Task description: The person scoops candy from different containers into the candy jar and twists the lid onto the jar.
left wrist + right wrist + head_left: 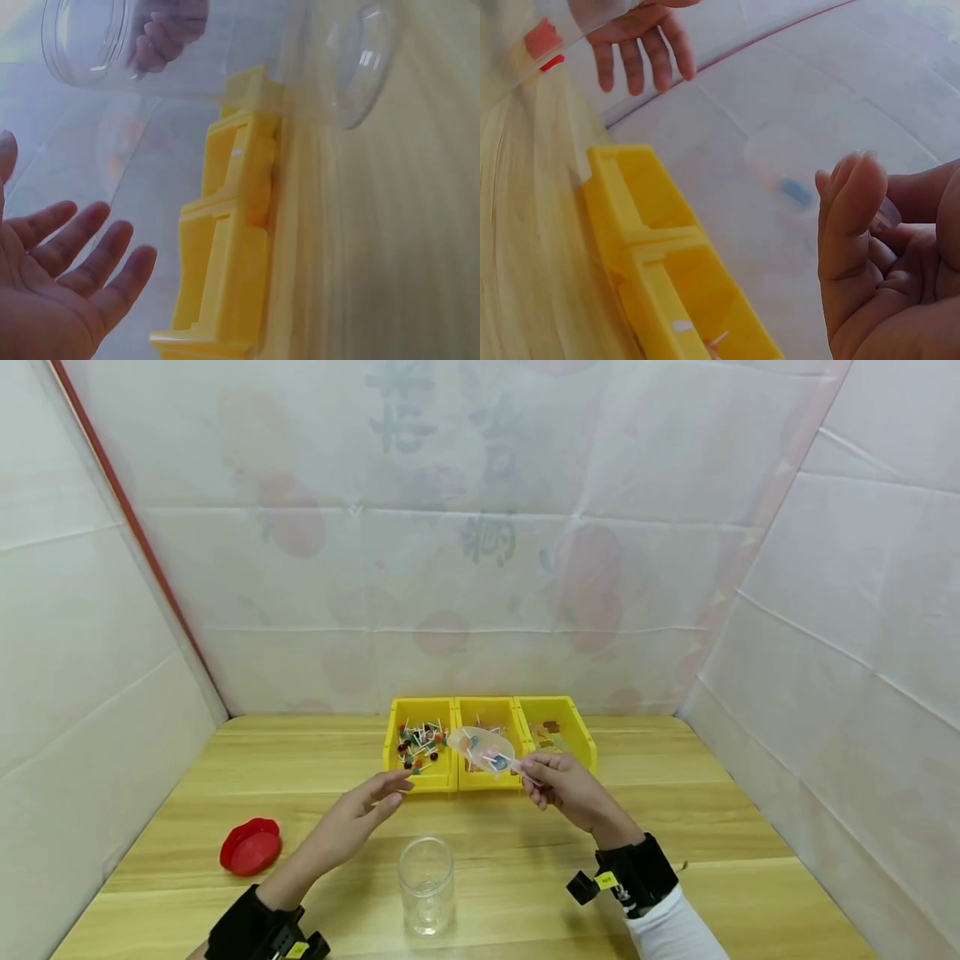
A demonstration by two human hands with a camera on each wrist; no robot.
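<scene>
My right hand [567, 793] pinches the handle of a clear plastic scoop [480, 748], held above the middle yellow bin [492, 781]. Inside the scoop lie a few small pieces with white sticks, one of them blue, like mini lollipops. The left hand [352, 823] hovers in front of the left yellow bin [422, 783] with its fingers loosely extended, holding nothing. A clear jar [426, 885] stands upright between the two forearms, its top uncovered. In the right wrist view, the right hand [889, 262] has its fingers curled, and the scoop's bowl is blurred and see-through.
Small ball-headed sticks in several colours [422, 745] fill the left bin. The right bin [581, 735] holds flat brown and yellowish pieces [550, 735]. A red scalloped lid [251, 847] lies on the wooden table [750, 877] at left. White sheets [465, 568] hang behind and beside the table.
</scene>
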